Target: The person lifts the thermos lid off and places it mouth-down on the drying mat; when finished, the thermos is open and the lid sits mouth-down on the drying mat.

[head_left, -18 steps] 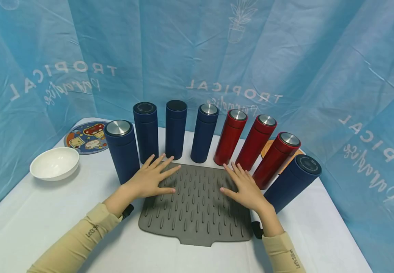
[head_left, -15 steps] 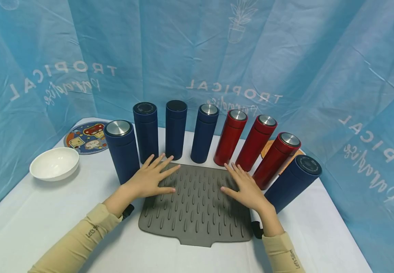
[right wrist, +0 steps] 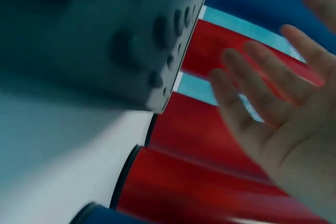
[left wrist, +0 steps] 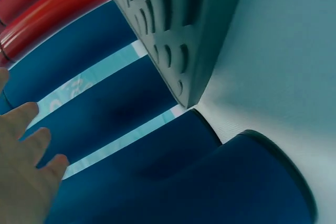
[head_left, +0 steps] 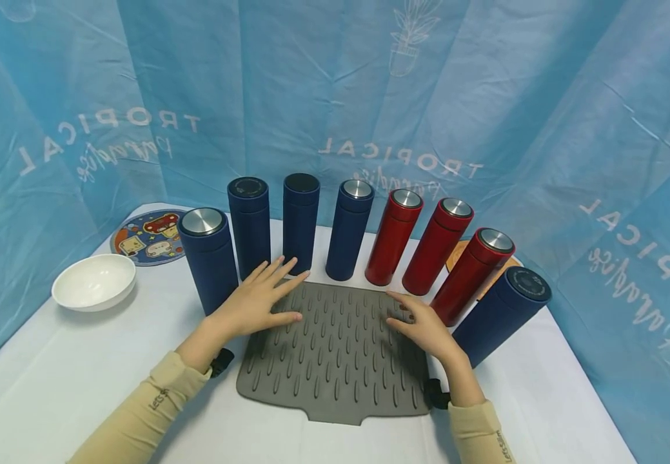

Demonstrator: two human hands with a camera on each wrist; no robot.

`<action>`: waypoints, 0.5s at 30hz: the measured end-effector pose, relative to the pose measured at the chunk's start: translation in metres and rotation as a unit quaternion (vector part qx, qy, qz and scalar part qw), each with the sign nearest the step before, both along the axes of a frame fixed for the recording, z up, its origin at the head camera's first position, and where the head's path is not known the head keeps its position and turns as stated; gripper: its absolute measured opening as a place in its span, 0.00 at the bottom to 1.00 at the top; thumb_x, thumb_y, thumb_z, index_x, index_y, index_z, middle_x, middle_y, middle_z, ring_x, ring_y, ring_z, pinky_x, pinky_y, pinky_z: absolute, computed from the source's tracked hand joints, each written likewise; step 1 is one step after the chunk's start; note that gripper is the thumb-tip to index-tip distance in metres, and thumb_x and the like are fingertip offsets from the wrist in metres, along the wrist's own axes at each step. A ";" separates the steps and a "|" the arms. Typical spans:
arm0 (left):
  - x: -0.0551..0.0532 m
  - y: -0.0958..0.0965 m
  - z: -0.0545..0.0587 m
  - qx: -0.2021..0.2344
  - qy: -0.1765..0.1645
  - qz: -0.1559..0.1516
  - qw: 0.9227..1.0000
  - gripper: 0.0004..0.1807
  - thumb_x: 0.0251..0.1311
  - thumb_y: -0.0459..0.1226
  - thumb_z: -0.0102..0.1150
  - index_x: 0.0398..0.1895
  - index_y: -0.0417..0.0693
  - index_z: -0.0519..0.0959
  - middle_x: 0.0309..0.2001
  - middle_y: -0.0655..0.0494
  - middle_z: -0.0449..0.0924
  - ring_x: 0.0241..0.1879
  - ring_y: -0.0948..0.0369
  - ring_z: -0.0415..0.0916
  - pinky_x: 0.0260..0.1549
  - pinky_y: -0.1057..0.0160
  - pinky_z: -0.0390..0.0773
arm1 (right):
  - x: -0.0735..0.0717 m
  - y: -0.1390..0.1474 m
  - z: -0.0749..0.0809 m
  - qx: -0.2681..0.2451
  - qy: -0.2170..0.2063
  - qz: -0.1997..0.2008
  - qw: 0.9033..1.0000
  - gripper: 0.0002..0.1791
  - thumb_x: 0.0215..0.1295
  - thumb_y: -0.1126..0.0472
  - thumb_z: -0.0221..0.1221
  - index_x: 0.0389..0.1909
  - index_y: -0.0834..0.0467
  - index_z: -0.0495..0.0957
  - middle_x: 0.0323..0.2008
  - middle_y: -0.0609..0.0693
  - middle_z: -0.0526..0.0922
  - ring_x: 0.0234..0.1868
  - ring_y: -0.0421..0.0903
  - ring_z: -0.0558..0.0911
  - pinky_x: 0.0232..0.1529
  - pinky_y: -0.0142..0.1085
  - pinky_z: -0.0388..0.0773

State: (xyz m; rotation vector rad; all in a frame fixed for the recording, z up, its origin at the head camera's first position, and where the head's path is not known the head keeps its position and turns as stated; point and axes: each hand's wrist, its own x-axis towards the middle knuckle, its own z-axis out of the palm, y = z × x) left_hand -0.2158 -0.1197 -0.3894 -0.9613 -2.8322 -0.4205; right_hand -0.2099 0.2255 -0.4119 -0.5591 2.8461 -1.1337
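A grey ridged mat [head_left: 335, 361] lies flat on the white table. My left hand [head_left: 250, 306] hovers over its left part, fingers spread and holding nothing. Over the right part is my right hand [head_left: 424, 328], its fingers loosely bent and nothing in its grasp; the right wrist view shows the palm [right wrist: 310, 145] bare. Upright thermos bottles stand in an arc behind the mat. Several are blue, including a silver-lidded blue bottle [head_left: 209, 270] beside my left hand. Three red bottles, the nearest red bottle [head_left: 468, 280] among them, and a dark-lidded blue bottle [head_left: 500, 316] flank my right hand.
A white bowl [head_left: 93, 283] sits at the left, with a round cartoon-patterned mat [head_left: 151, 248] behind it. Part of an orange round piece [head_left: 456, 252] shows behind the red bottles. A blue printed curtain [head_left: 288, 84] encloses the table's back and sides.
My right hand's fingers, straight and spread before, are now bent and drawn closer together. The left hand stays spread over the mat. The head view has shifted slightly.
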 end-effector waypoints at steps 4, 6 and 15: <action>0.001 0.000 0.007 0.029 0.046 -0.011 0.998 0.42 0.56 0.60 0.52 0.72 0.60 0.52 0.72 0.48 0.46 0.71 0.49 0.39 0.66 0.45 0.46 | -0.001 0.000 -0.005 0.009 -0.016 0.004 1.000 0.29 0.56 0.65 0.62 0.61 0.58 0.70 0.56 0.57 0.74 0.51 0.57 0.76 0.48 0.51 0.75; 0.002 -0.001 0.011 0.046 0.073 -0.019 0.996 0.42 0.56 0.60 0.53 0.71 0.59 0.53 0.72 0.49 0.47 0.71 0.50 0.40 0.65 0.45 0.49 | -0.001 0.001 -0.006 0.012 -0.026 0.002 1.000 0.28 0.55 0.67 0.63 0.60 0.59 0.71 0.53 0.57 0.76 0.49 0.55 0.77 0.46 0.49 0.76; 0.003 -0.006 0.029 0.146 0.259 -0.066 0.952 0.35 0.58 0.58 0.52 0.65 0.51 0.66 0.65 0.47 0.63 0.68 0.48 0.53 0.61 0.45 0.59 | -0.004 0.003 -0.011 0.038 -0.069 -0.007 0.997 0.28 0.50 0.70 0.65 0.56 0.61 0.73 0.45 0.56 0.80 0.44 0.50 0.78 0.43 0.45 0.77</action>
